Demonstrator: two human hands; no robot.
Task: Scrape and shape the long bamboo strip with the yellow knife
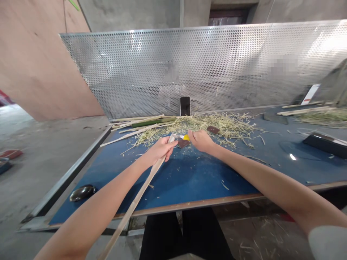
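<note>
My left hand [162, 150] is closed around a long pale strip [138, 198], apparently bamboo, near its upper end. The strip slants down toward me past the table's front edge. In my closed right hand [201, 140] is a knife with a yellow handle [186, 137]. Its short blade points left and meets or nearly meets the strip's upper end; I cannot tell if it touches. Under the knife, on the blue tabletop [189, 180], lies a reddish-brown piece [183, 143] that looks like sandpaper. Most of the handle is hidden by my fingers.
Curled shavings [230, 124] are heaped along the back, with another brown piece [213, 129] on them. Pale strips and a green bamboo piece [154, 122] lie back left. A phone [185, 105] leans on a perforated metal panel [151, 72]. A shiny dark rounded object [82, 192] sits front left.
</note>
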